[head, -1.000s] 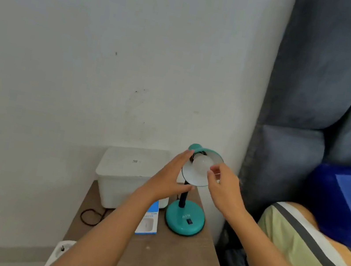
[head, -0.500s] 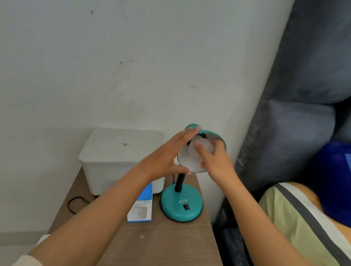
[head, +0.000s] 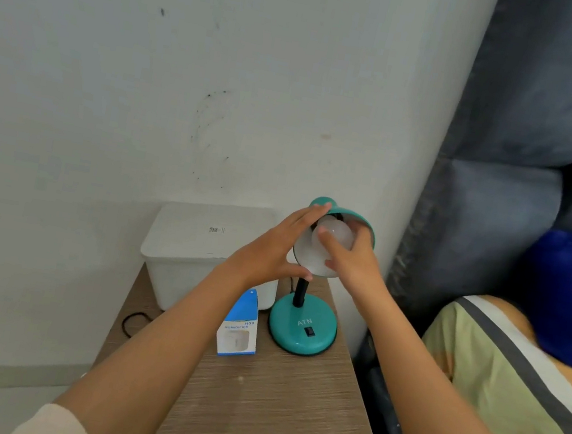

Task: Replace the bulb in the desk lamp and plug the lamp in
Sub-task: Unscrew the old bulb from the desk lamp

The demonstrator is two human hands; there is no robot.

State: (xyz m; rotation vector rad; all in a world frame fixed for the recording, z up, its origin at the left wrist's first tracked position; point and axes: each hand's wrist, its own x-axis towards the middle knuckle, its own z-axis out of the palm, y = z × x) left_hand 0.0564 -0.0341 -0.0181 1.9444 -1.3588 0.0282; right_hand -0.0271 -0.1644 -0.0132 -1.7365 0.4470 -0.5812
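A teal desk lamp (head: 301, 329) with a round base and black neck stands at the back right of the wooden bedside table (head: 268, 403). Its shade (head: 359, 219) tilts toward me. My left hand (head: 273, 252) cups the shade's left rim, thumb below and fingers over the top. My right hand (head: 349, 261) reaches into the shade, its fingers wrapped around the white bulb (head: 334, 234) that sits in the socket. A black cord (head: 132, 323) loops off the table's left edge; its plug is not visible.
A white lidded plastic box (head: 204, 241) stands against the wall behind the lamp. A blue and white humidifier carton (head: 239, 326) stands just left of the lamp base. A grey padded headboard (head: 510, 178), a striped pillow and a blue cushion lie to the right.
The camera has dipped and shifted, so the lamp sits higher in view. My right hand has closed further around the bulb inside the shade. My left hand keeps its hold on the shade.
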